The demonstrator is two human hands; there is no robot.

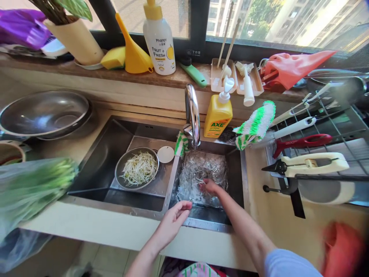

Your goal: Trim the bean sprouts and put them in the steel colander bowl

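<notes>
My right hand (210, 186) reaches into the right sink basin (236, 173), its fingers curled together at the rippling water (203, 167). Small pale strands show at the fingertips, too fine to name surely. Over the front rim of the same basin hovers my left hand (176, 216), empty, fingers loosely bent and thumb a little apart. Above the water stands a chrome faucet (193, 111). In the left basin (100, 157), a round metal pan (118, 175) holds a heap of bean sprouts (140, 169); a white round disc (165, 154) lies beside it.
A green-striped cloth (181, 144) hangs on the basin divider. Behind stands a yellow soap bottle (218, 117), with another striped cloth (255, 125) to its right. A wire rack (340, 127) with utensils fills the right. At left are a wok (46, 111) and bagged greens (37, 184).
</notes>
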